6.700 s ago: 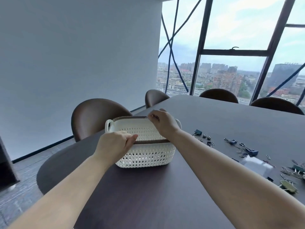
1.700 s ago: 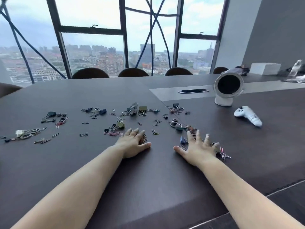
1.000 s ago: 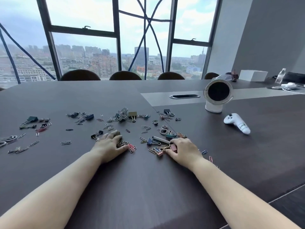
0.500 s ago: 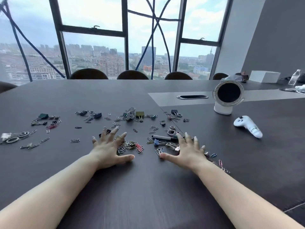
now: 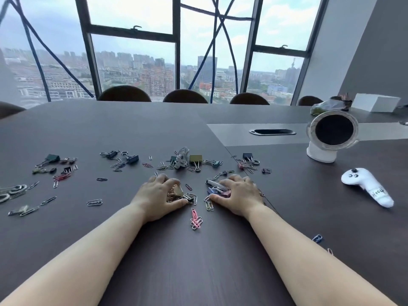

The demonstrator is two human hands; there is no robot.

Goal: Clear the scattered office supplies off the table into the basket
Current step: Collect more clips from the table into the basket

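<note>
Both closed since spread, left hand (image 5: 157, 195), right hand (image 5: 239, 195) gripping clips (image 5: 178, 191), controller (image 5: 364, 184) writing illegible

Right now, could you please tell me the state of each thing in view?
Left hand, fingers curled round a paper-clip clump.
Right hand, fingers curled round mixed clips.
Pink paper clips, loose on the table, untouched.
Olive binder clip, lying untouched beyond the hands.
Round white device, upright.
White controller, lying flat.

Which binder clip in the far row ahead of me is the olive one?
The large binder clip straight ahead, just right of the grey cable bundle; the others in that row look dark blue, black or teal.
</note>
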